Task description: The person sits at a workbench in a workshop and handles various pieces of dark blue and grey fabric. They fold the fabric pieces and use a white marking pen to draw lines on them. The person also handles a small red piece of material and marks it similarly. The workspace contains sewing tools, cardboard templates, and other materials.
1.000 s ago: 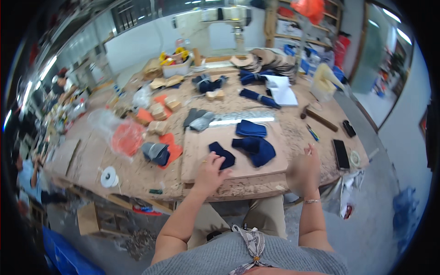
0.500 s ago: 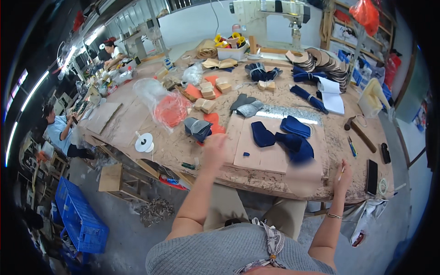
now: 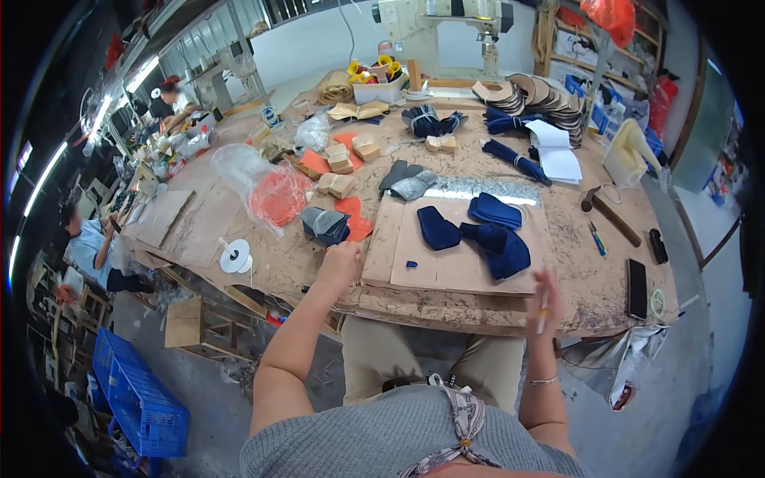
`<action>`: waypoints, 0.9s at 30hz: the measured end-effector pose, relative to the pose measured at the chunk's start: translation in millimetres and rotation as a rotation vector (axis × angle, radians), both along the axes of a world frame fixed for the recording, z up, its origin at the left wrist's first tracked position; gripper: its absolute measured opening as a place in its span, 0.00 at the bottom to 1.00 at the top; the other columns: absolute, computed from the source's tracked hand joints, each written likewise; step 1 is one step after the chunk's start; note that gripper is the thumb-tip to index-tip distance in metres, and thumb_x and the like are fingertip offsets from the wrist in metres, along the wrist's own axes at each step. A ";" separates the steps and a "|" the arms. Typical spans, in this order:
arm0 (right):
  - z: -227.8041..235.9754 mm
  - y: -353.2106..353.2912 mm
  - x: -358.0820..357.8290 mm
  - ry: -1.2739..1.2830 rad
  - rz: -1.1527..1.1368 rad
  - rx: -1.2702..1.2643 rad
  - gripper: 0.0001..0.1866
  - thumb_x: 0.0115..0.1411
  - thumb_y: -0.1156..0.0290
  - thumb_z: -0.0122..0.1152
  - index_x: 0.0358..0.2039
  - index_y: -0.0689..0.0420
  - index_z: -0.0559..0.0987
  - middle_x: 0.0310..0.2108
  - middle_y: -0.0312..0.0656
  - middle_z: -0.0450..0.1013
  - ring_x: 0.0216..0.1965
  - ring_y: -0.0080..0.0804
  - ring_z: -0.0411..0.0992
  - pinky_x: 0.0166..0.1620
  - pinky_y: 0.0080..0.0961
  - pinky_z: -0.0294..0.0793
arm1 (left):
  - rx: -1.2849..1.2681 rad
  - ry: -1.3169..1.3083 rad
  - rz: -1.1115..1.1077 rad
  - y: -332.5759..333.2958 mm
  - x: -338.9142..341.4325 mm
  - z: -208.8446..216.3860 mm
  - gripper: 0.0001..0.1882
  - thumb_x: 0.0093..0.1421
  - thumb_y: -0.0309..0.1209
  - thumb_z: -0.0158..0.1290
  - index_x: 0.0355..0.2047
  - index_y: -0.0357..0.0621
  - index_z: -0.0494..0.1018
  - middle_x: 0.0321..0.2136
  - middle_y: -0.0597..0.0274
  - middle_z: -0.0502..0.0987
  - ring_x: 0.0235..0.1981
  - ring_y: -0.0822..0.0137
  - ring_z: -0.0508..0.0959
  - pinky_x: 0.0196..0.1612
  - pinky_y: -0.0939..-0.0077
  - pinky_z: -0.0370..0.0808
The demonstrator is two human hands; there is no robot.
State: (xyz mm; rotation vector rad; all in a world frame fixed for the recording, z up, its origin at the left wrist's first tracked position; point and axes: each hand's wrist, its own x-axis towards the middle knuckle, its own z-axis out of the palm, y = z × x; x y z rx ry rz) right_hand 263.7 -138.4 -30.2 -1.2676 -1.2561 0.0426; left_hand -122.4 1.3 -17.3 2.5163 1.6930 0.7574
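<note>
Note curled left hand [image 3: 343, 260] (grip not discernible) beside likely soft, light grey-and-navy bundle [image 3: 324, 225], best held midway, and right hand [image 3: 550, 307] pinching slim stick [image 3: 543, 314].

From that person's [image 3: 358, 430] head, the fisheye camera looks down and forward across the workbench [image 3: 590, 279] (quite close).

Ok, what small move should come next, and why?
Probably close the left hand on the grey and navy bundle: it is right by the bundle's near edge, whereas the right hand is occupied with a slim stick.
</note>
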 end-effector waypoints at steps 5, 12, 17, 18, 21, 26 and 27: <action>27.4 -9.1 -74.6 -0.135 0.515 -0.080 0.20 0.55 0.82 0.57 0.49 0.57 0.76 0.42 0.47 0.75 0.43 0.41 0.74 0.47 0.32 0.73 | -0.553 -1.402 -0.209 -35.3 57.0 12.3 0.10 0.58 0.18 0.48 0.39 0.42 0.74 0.34 0.60 0.77 0.35 0.65 0.76 0.39 0.73 0.76; 43.3 4.0 -114.8 -0.144 0.590 0.094 0.15 0.55 0.82 0.58 0.45 0.62 0.77 0.44 0.49 0.75 0.49 0.44 0.73 0.51 0.33 0.73 | -1.050 -2.189 -0.285 -76.8 127.8 8.9 0.13 0.59 0.17 0.49 0.43 0.46 0.72 0.35 0.63 0.77 0.37 0.67 0.76 0.41 0.75 0.76; 37.5 1.6 -113.9 -0.080 0.541 0.060 0.13 0.57 0.81 0.58 0.43 0.62 0.77 0.43 0.50 0.75 0.48 0.44 0.74 0.50 0.33 0.74 | -1.011 -2.182 -0.349 -82.3 134.8 5.0 0.13 0.60 0.18 0.49 0.43 0.46 0.72 0.36 0.64 0.77 0.38 0.68 0.76 0.43 0.73 0.75; 36.1 1.9 -113.7 -0.079 0.535 0.056 0.12 0.57 0.80 0.58 0.43 0.62 0.77 0.42 0.49 0.75 0.47 0.44 0.74 0.49 0.32 0.74 | -0.993 -2.169 -0.329 -83.8 136.4 4.6 0.13 0.60 0.18 0.49 0.43 0.47 0.72 0.36 0.64 0.77 0.39 0.68 0.76 0.44 0.72 0.75; 33.8 2.5 -111.9 -0.076 0.519 0.035 0.12 0.57 0.80 0.58 0.43 0.62 0.77 0.41 0.49 0.75 0.46 0.44 0.74 0.48 0.32 0.74 | -0.933 -2.155 -0.372 -86.5 140.6 0.9 0.12 0.60 0.18 0.49 0.42 0.46 0.72 0.37 0.64 0.77 0.39 0.69 0.76 0.45 0.73 0.74; 33.0 4.5 -111.6 -0.120 0.509 0.051 0.11 0.60 0.79 0.55 0.44 0.62 0.77 0.41 0.51 0.75 0.45 0.44 0.75 0.47 0.31 0.75 | -0.875 -2.157 -0.400 -88.8 144.1 -2.9 0.12 0.60 0.17 0.49 0.42 0.46 0.72 0.37 0.63 0.78 0.39 0.68 0.76 0.45 0.73 0.74; 33.3 4.4 -112.0 -0.124 0.505 0.055 0.11 0.60 0.79 0.55 0.44 0.62 0.77 0.41 0.51 0.75 0.45 0.44 0.75 0.46 0.31 0.75 | -0.859 -2.161 -0.400 -89.4 144.9 -3.5 0.12 0.60 0.17 0.49 0.42 0.46 0.72 0.37 0.63 0.78 0.39 0.68 0.76 0.45 0.73 0.74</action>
